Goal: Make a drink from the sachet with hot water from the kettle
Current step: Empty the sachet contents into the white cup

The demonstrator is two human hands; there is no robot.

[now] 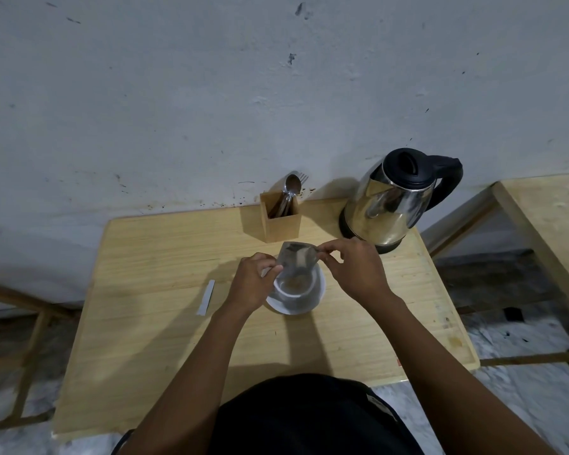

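Note:
A silver sachet hangs upside down over a white cup on a white saucer, mid-table. My left hand pinches the sachet's lower left side. My right hand pinches its upper right corner. Brownish powder lies in the bottom of the cup. A steel kettle with a black lid and handle stands on its base at the table's back right, just beyond my right hand.
A wooden box holding spoons and a fork stands at the back by the wall. A torn-off sachet strip lies left of the cup. The wooden table ends at the wall; another wooden table stands to the right.

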